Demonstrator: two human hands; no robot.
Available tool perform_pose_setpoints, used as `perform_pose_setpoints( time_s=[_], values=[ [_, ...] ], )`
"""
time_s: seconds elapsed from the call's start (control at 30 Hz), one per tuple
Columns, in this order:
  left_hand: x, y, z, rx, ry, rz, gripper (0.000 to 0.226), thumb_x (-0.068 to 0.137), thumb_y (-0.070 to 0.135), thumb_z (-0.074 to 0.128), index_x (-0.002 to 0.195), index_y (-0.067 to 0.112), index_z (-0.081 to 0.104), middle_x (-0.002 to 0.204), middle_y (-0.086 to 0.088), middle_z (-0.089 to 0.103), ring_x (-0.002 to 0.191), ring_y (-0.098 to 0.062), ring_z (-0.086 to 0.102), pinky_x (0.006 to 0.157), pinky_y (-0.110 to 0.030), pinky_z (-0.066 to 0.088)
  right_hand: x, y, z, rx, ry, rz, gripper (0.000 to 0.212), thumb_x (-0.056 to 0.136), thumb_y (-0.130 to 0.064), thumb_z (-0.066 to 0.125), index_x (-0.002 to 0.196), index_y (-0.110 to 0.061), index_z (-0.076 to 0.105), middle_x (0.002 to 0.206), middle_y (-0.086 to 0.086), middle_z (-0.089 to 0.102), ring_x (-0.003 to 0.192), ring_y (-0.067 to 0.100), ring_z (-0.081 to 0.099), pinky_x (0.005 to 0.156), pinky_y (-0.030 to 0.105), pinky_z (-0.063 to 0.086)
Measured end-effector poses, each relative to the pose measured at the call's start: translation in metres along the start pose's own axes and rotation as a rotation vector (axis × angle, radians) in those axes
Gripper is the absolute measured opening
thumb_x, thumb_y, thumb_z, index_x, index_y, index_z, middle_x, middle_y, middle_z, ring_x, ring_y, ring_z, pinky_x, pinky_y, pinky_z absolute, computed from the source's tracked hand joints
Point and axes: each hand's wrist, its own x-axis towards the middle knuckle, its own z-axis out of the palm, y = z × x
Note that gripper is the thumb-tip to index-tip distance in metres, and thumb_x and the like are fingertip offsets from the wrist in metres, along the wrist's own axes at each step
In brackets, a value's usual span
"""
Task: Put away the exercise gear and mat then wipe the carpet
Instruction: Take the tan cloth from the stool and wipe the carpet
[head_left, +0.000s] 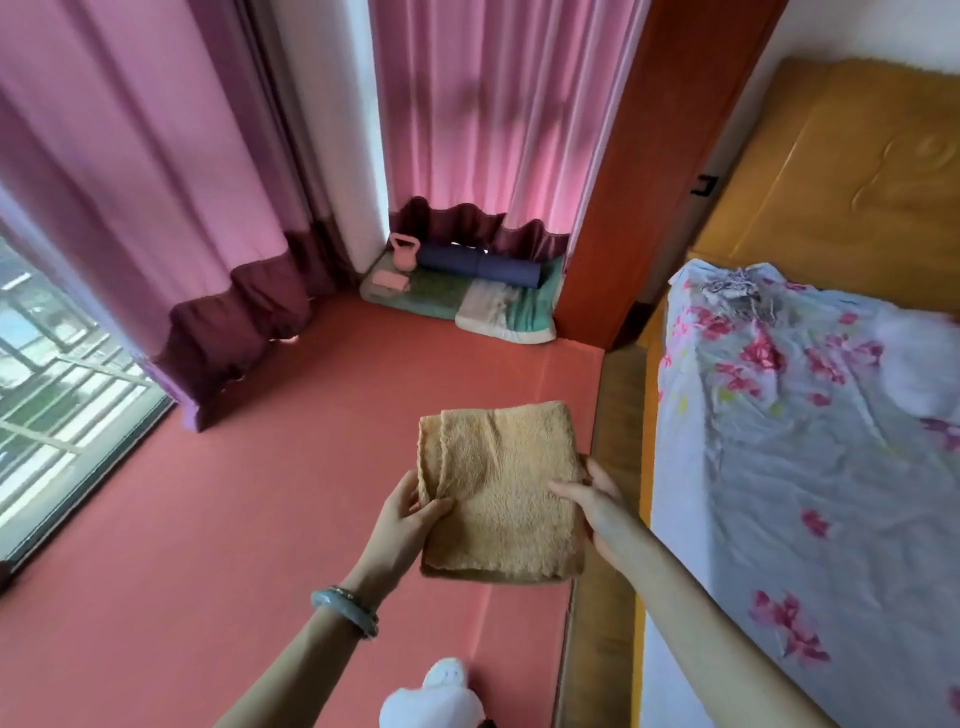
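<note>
I hold a folded tan towel flat in front of me above the red carpet. My left hand grips its left edge, thumb on top. My right hand holds the right edge, fingers lying over the cloth. In the far corner a rolled dark blue mat, a pink kettlebell and a small pink block rest on a green cushion under the curtain.
Pink curtains hang at the left and back, with a large window low on the left. A bed with a floral sheet fills the right side. A wooden floor strip runs beside it. A white slipper shows below.
</note>
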Motion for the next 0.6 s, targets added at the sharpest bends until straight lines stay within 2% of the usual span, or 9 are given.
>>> perform_pose_setpoints(
  time_s=[0.17, 0.33, 0.47, 0.6],
  values=[
    [0.064, 0.003, 0.005, -0.014, 0.102, -0.001, 0.038, 0.071, 0.018, 0.062, 0.109, 0.016, 0.059, 0.105, -0.004, 0.067, 0.094, -0.012, 0.065, 0.074, -0.024, 0.051, 0.084, -0.026, -0.002, -0.054, -0.084, 0.047, 0.038, 0.083, -0.001, 0.061, 0.114, -0.021, 0.052, 0.103, -0.006, 0.063, 0.091, 0.006, 0.06, 0.068, 0.02, 0.046],
    [0.166, 0.021, 0.014, -0.008, 0.113, 0.021, 0.031, 0.085, 0.002, 0.059, 0.113, 0.017, 0.056, 0.11, -0.006, 0.065, 0.102, -0.019, 0.062, 0.086, -0.032, 0.051, 0.187, -0.07, -0.008, -0.065, -0.128, 0.034, 0.038, 0.082, 0.001, 0.061, 0.114, -0.018, 0.053, 0.101, -0.005, 0.063, 0.09, 0.006, 0.06, 0.067, 0.019, 0.045],
    [0.235, 0.054, 0.031, -0.033, 0.139, 0.014, 0.042, 0.075, 0.014, 0.06, 0.116, 0.023, 0.055, 0.114, -0.005, 0.065, 0.105, -0.02, 0.062, 0.091, -0.036, 0.051, 0.26, -0.116, -0.017, -0.059, -0.165, 0.05, 0.037, 0.082, 0.002, 0.061, 0.111, -0.019, 0.053, 0.1, -0.004, 0.064, 0.089, 0.008, 0.061, 0.066, 0.021, 0.046],
    [0.287, 0.081, 0.043, -0.039, 0.164, 0.023, 0.04, 0.077, 0.014, 0.061, 0.115, 0.025, 0.055, 0.114, -0.004, 0.065, 0.106, -0.02, 0.062, 0.09, -0.036, 0.051, 0.32, -0.154, -0.025, -0.064, -0.212, 0.057, 0.04, 0.082, 0.001, 0.062, 0.115, -0.018, 0.053, 0.105, -0.001, 0.065, 0.092, 0.011, 0.062, 0.067, 0.023, 0.047]
  ],
)
